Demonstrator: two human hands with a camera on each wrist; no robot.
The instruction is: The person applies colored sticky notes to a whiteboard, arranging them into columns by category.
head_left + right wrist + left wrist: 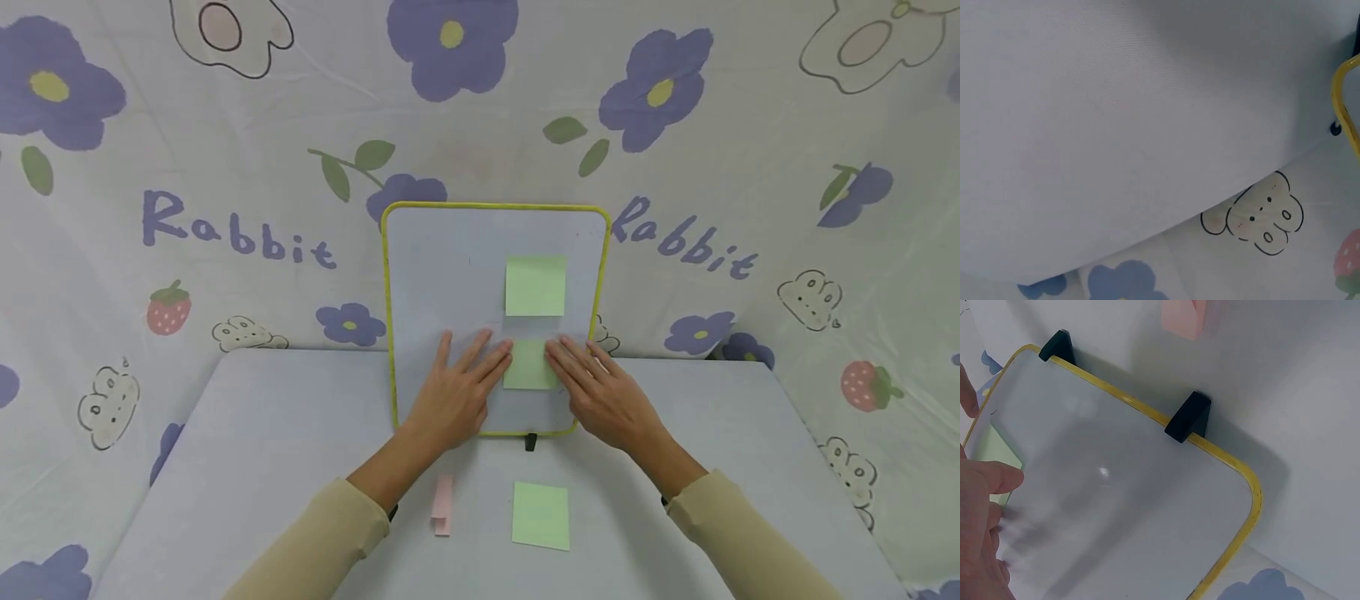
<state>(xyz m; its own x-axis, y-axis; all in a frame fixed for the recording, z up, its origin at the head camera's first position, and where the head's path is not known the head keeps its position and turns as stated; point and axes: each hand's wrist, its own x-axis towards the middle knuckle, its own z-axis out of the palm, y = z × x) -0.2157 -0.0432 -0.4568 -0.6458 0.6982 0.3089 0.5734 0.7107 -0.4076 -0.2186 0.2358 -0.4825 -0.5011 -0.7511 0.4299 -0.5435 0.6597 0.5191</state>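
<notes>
A whiteboard [435, 283] with a yellow frame stands upright on the table, holding two light green sticky notes one above the other. My left hand [452, 402] rests on the board with its fingers extended, fingertips at the left edge of the lower sticky note [529, 371]. From the other side, the straight fingers of my right hand [609, 404] touch that note's right edge. The upper sticky note [536, 287] hangs above both hands. In the left wrist view, part of the left hand [985, 500] overlaps the lower note [999, 450]. The right wrist view does not show the right hand.
On the table [300, 417] in front of the board lie a green sticky note pad [541, 517] and a narrow folded pink piece [442, 505]. Black stand feet [1190, 417] hold the board's lower edge. A patterned cloth [510, 150] hangs behind.
</notes>
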